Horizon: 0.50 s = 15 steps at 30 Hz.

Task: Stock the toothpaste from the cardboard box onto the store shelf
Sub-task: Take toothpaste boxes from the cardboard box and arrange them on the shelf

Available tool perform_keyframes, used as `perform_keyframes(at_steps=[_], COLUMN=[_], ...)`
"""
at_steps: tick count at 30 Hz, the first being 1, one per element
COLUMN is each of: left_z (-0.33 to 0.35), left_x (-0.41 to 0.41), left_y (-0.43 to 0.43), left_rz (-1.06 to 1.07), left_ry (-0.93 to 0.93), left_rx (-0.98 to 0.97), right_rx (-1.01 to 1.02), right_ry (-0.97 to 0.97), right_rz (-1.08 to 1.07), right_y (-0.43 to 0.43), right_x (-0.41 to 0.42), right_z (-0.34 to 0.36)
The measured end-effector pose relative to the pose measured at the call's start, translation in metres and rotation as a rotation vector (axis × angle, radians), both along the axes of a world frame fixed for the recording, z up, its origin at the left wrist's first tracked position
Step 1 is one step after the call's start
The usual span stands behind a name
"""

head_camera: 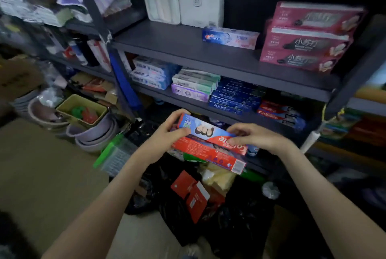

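Both my hands hold a bundle of red and blue Colgate toothpaste boxes (pixel 208 148) in front of the dark shelf unit, below its lower shelf (pixel 188 103). My left hand (pixel 167 133) grips the bundle's left end, fingers curled over the top. My right hand (pixel 252 136) grips the right end from above. On the lower shelf at the right lie more Colgate boxes (pixel 279 113) of the same kind. No cardboard box shows clearly under my hands.
The lower shelf also carries dark blue toothpaste boxes (pixel 234 97), green and purple boxes (pixel 194 86) and light blue boxes (pixel 150 72). Pink boxes (pixel 307 37) and a Crest box (pixel 229 38) sit on the upper shelf. Black bags and red packets (pixel 192 194) lie below. Basins (pixel 92 131) stand left.
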<state>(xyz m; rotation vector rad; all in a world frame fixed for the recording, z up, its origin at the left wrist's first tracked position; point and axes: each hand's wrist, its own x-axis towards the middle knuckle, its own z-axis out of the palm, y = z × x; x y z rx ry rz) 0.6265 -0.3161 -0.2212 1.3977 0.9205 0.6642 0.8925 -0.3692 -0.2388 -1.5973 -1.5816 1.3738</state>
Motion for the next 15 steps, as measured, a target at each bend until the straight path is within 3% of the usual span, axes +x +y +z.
perform_keyframes(at_steps=[3,6,8,12,15], left_z=[0.004,0.005,-0.002,-0.033,-0.057], left_x=[0.010,0.027,0.036,0.046,0.057], left_y=[0.030,0.055,0.068,0.094,0.107], left_rz=[-0.267,-0.426,-0.454,-0.346,-0.224], left_ry=[0.087,0.129,0.167,0.194,0.108], left_rx=[0.072,0.057,0.015,-0.064,-0.130], right_rx=[0.056,0.046,0.019,-0.053,-0.085], right_ry=[-0.101,-0.076,0.087,0.619,0.965], right_rz=[-0.001,-0.171,-0.389,-1.122,-1.408], right_y=[0.011,0.013,0.008,0.003,0.011], right_x=[-0.030,-0.051,-0.052,-0.035,-0.012], right_z=[0.000,-0.009,-0.022,-0.055,-0.081])
